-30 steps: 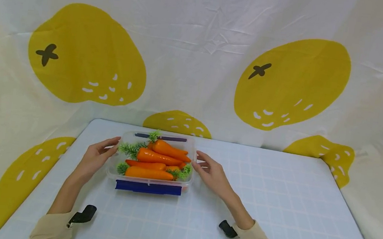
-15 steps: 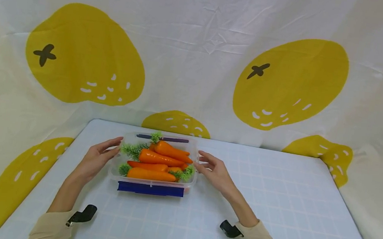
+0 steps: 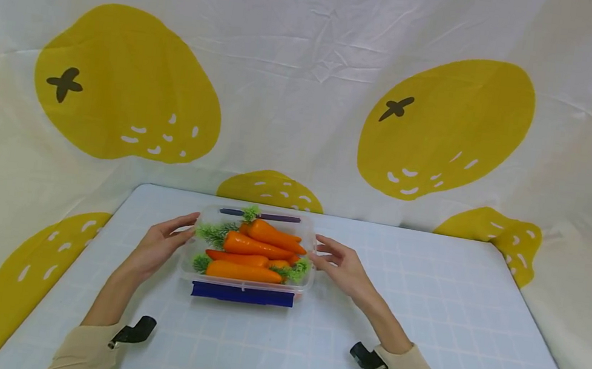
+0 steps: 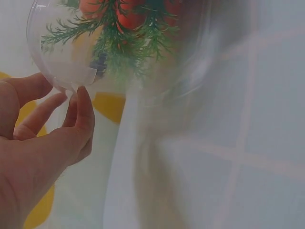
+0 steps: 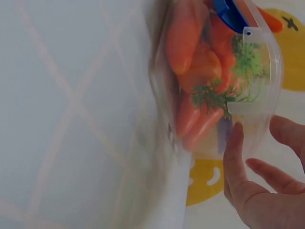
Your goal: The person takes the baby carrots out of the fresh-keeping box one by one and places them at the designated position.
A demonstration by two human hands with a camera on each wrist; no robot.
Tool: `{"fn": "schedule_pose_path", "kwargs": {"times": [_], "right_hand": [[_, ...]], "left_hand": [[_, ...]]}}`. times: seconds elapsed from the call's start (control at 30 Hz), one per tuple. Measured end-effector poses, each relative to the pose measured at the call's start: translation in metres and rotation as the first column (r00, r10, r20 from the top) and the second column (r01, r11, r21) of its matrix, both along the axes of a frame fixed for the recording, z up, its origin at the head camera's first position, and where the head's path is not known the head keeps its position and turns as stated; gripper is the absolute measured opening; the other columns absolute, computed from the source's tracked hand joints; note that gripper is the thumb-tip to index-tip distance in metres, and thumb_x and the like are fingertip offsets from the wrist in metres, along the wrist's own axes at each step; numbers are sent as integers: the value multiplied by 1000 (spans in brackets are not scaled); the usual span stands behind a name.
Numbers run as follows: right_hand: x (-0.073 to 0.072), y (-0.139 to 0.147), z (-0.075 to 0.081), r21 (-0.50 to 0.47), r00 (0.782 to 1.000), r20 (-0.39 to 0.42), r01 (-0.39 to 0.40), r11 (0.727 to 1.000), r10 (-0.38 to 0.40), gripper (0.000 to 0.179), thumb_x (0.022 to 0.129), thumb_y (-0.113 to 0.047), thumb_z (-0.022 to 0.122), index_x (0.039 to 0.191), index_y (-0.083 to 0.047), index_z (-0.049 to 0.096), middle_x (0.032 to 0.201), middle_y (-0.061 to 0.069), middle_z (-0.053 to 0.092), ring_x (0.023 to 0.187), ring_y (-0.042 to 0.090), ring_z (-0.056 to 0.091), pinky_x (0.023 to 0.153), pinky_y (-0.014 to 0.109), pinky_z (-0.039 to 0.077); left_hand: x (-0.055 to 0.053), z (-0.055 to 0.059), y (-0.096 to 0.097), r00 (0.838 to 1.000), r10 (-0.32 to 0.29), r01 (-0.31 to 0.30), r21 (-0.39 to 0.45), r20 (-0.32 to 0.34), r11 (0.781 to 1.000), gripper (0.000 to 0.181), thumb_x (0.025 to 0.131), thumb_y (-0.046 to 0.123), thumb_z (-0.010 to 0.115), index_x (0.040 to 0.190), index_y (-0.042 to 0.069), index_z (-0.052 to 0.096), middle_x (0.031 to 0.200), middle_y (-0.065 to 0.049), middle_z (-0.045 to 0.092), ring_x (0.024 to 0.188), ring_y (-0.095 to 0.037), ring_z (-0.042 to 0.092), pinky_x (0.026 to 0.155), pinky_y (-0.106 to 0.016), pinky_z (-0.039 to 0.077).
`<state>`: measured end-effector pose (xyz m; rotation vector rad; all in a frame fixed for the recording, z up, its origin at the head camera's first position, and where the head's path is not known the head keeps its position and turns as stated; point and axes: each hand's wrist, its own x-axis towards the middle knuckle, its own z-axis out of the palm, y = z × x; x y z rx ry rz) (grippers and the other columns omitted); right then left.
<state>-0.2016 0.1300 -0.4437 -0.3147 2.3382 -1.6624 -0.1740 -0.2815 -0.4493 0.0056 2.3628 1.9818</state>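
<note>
A clear plastic food container (image 3: 188, 266) with dark blue latches (image 3: 242, 294) is near the back left of the table, piled with several orange carrots (image 3: 244, 272) that have feathery green tops (image 4: 112, 43). At its left end, my left hand (image 3: 159, 247) grips the rim with bent fingers. My right hand (image 3: 343, 269) holds the opposite end, its thumb up at the rim and a fingertip (image 5: 233, 136) against the side wall. In the right wrist view one carrot tip (image 5: 271, 21) sticks out above the rim. The bottommost carrots are partly hidden by those on top.
A pale blue gridded cloth covers the table (image 3: 455, 324). Behind it hangs a white curtain (image 3: 296, 87) printed with large yellow fruit. A black wrist camera (image 3: 133, 331) sits at the left cuff and another black camera (image 3: 368, 357) at the right cuff.
The container with the carrots has shifted a little to the right, and both hands have moved with it, keeping their places at its ends. The view has turned slightly.
</note>
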Motion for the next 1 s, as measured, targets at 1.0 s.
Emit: {"fn": "schedule_pose_path", "kwargs": {"times": [1.0], "right_hand": [[22, 34, 5, 58, 999, 5, 31, 998, -31, 62, 99, -34, 71, 152, -9, 50, 138, 17, 60, 112, 28, 68, 98, 40, 56]], "left_hand": [[2, -3, 26, 997, -77, 77, -12, 2, 997, 60, 104, 30, 64, 154, 2, 45, 158, -17, 43, 116, -1, 57, 97, -12, 47]]}}
